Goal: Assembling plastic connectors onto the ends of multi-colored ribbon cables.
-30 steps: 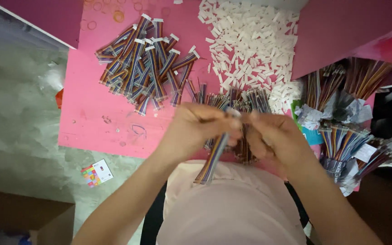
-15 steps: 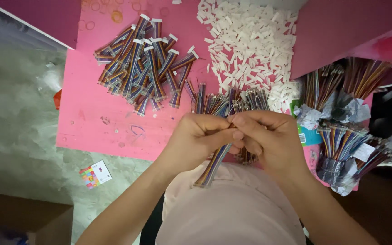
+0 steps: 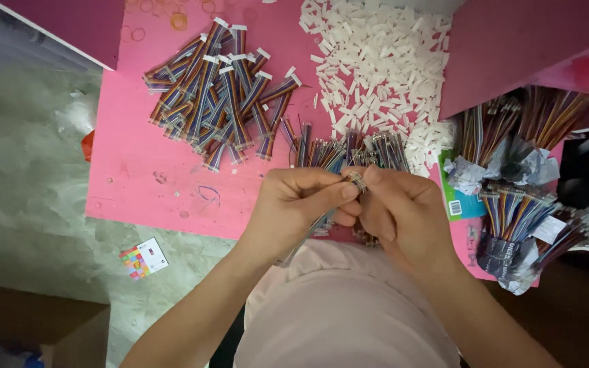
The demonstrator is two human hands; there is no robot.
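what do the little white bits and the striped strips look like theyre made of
White bits: probably moulded plastic, matt, small uniform blocks. Striped cables: flat, flexible, many coloured insulated strands side by side with white end caps; likely plastic-coated wire. Tabletop: smooth pink sheet, material unclear.

— What is sitting between the 2 hands?
— A rainbow ribbon cable (image 3: 322, 219), flat and many-coloured, is running slantwise down toward the lap.
— And its top end?
— Its pale connector end (image 3: 356, 180) is poking out between the fingertips, above the pink table's near edge.
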